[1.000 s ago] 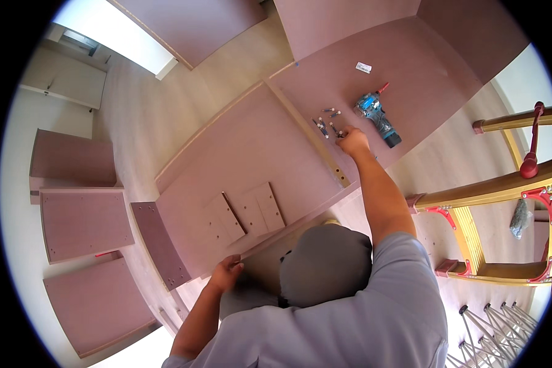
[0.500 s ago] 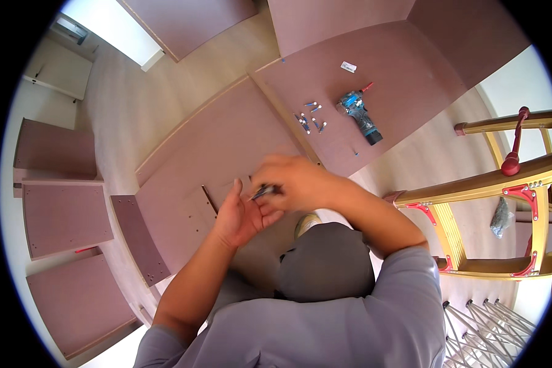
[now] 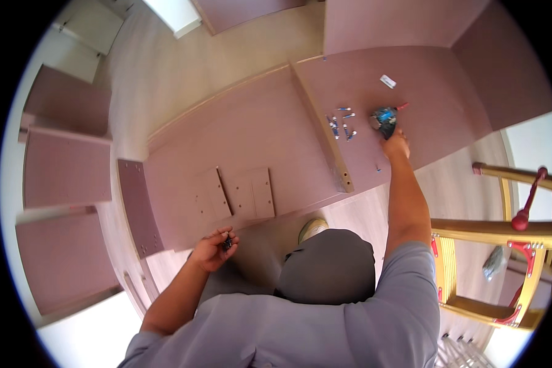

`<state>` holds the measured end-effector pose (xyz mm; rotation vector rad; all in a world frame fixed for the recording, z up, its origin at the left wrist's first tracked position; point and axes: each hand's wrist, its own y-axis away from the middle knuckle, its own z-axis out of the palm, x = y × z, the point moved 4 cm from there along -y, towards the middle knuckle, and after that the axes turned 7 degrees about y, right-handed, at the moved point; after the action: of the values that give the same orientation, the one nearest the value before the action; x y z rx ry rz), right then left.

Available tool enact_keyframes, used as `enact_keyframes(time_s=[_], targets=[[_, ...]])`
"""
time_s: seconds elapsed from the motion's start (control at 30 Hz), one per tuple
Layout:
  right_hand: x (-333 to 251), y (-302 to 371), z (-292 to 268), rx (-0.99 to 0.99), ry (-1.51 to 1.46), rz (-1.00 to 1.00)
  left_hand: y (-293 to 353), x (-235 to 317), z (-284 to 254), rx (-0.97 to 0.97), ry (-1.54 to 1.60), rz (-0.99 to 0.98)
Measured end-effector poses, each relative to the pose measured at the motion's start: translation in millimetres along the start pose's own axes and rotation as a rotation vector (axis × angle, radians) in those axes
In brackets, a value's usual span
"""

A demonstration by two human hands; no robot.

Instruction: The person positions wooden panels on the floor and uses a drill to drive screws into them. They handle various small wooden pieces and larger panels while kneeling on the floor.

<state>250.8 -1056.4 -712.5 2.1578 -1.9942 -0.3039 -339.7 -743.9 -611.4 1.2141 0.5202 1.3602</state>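
Note:
My right hand [image 3: 397,146] reaches far right and is closed round the handle of a blue and black cordless drill [image 3: 383,119] with a red tip; the drill lies on a brown-pink board [image 3: 435,80]. Close to my body, my left hand [image 3: 211,250] is curled round several small dark hardware pieces [image 3: 227,242], too small to make out exactly. Left of the drill lie several blue and white furniture fasteners [image 3: 343,124]. A single small blue piece [image 3: 378,170] rests nearer me. Two small drilled panels [image 3: 255,193] sit on the larger board in front of my left hand.
A raised divider [image 3: 322,126] splits the big panel. Upright boards [image 3: 405,21] stand at the back right. A yellow ladder with red fittings [image 3: 490,230] is on the right. More panels [image 3: 67,168] stand at the left. A white label [image 3: 388,81] lies beyond the drill.
My hands were together over the boards; they have parted. My right hand has gone right and taken hold of the drill. My left hand has drawn back and closed on the dark pieces.

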Motion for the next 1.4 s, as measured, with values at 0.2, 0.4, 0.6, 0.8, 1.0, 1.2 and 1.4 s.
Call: enact_keyframes(time_s=[0.2, 0.4, 0.6, 0.8, 1.0, 1.2, 1.4], targets=[[10, 0, -18, 0.226, -0.201, -0.058, -2, -5, -28, 0.044, 0.033, 0.017], [-7, 146, -126, 0.039, -1.300, -0.588, -37, 9, 2, -0.018, 0.102, 0.126], [-76, 294, -164, -0.609, -1.120, -0.821, -63, 17, 42, -0.208, 0.236, 0.176], [-129, 331, -111, -0.717, -0.795, -0.792, -61, 14, 35, -0.315, 0.360, 0.161], [-150, 347, -94, -0.811, -0.739, -0.749, -67, 2, 25, -0.353, 0.413, 0.106], [-162, 351, -88, -0.695, -0.476, -0.773, -80, -17, 34, -0.294, 0.187, 0.054], [-154, 327, -63, -0.576, -0.169, -0.640, -99, -26, 33, -0.230, -1.386, 0.351]])
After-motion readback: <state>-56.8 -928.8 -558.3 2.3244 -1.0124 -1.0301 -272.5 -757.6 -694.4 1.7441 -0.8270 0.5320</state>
